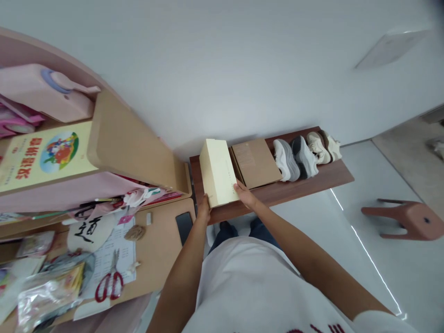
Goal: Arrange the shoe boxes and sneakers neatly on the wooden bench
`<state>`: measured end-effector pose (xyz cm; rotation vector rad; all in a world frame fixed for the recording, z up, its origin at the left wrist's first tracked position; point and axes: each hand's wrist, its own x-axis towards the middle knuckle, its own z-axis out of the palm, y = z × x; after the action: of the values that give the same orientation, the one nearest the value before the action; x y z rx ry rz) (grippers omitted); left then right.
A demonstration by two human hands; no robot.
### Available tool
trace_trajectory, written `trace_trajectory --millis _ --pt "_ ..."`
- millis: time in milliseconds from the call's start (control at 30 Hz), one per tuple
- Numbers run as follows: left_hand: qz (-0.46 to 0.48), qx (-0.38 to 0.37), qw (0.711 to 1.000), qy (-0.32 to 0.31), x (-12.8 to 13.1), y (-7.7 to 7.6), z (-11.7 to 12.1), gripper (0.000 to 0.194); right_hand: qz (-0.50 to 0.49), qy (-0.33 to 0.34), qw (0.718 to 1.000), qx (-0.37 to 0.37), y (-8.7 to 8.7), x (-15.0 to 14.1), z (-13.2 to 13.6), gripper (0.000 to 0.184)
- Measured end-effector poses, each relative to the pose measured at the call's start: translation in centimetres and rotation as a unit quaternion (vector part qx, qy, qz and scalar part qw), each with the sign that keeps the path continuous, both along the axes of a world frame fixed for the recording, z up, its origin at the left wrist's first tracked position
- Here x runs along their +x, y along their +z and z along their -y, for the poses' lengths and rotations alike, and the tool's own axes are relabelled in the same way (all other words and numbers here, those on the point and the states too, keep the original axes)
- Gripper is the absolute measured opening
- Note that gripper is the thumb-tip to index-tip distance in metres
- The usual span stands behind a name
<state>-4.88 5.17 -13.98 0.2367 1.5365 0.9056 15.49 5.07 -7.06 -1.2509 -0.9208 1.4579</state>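
Pinching cream box (223,172) between left grip (204,210), at near-left corner, and right grip (244,194), on right side, at left end of wooden shelf (326,180), just beside cardboard carton (257,163). Best to press evenly from both sides, tilt little and avoid catching carton's edge. Cannot tell whether lifted or resting.

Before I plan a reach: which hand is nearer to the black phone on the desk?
Left. In view, the left hand is just right of the black phone, at the cream box's lower left corner; the right hand is farther off, at the box's lower right.
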Motion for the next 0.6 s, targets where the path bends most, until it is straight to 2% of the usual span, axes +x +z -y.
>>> trace_trajectory --millis 200,400,600 --pt "0.004 0.013 0.999 0.039 -1.0 2.1 1.0 0.037 -0.007 0.005 1.000 0.007 0.0 -0.4 0.1 0.084" --pt "0.048 0.071 0.993 0.086 -2.1 4.6 1.8 0.040 0.082 0.011 0.997 0.003 0.6 -0.7 -0.4 0.088" --pt "0.007 0.111 0.987 0.112 -2.6 6.2 1.7 0.044 0.147 0.005 0.989 -0.021 0.3 -1.2 -1.3 0.085"
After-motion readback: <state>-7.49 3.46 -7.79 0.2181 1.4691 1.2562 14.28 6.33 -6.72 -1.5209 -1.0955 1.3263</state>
